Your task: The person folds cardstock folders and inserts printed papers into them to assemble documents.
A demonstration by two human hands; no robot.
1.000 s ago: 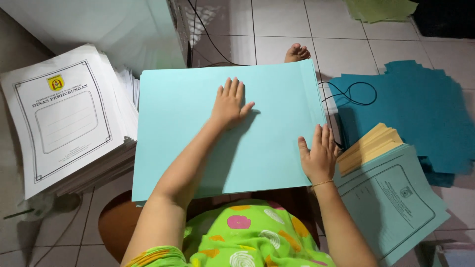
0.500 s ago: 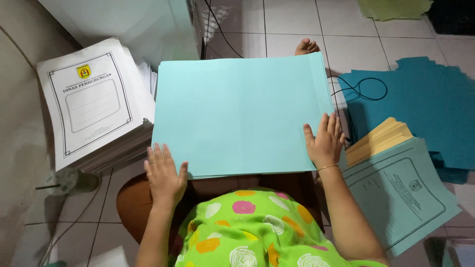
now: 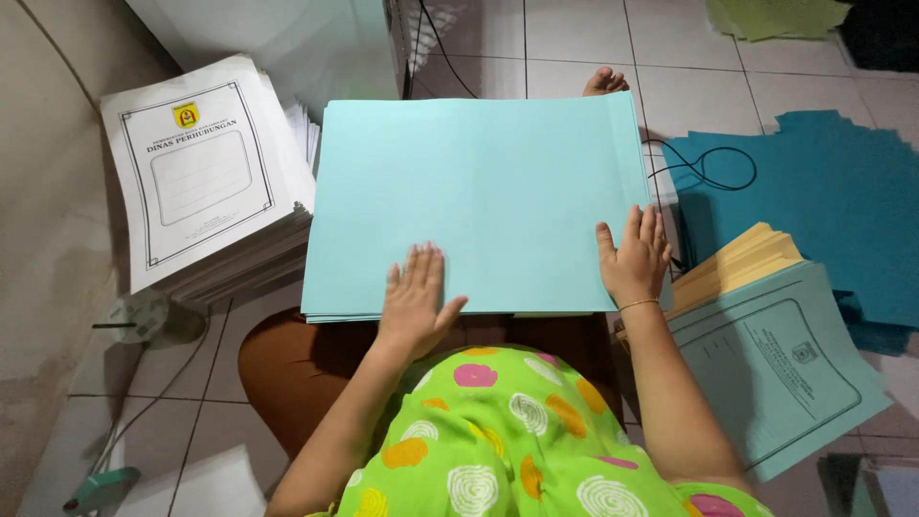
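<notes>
A large light blue sheet of card [image 3: 488, 182] lies on top of a stack of like sheets across my lap. My left hand [image 3: 417, 297] rests flat on its near edge, fingers spread. At the sheet's right near corner my right hand [image 3: 634, 257] presses flat, a thin bracelet on its wrist. Neither hand grips anything. My foot [image 3: 605, 82] shows beyond the far edge of the sheet.
A tall stack of white printed covers [image 3: 206, 172] stands at the left. At the right lie a light blue printed cover [image 3: 780, 369] over yellow sheets [image 3: 742, 263], a pile of dark teal paper [image 3: 814, 201] and a black cable [image 3: 704, 168]. Tiled floor lies all around.
My left hand moved from the middle of the sheet to its left near corner, then onto the near edge. The right hand stayed at the right edge.
</notes>
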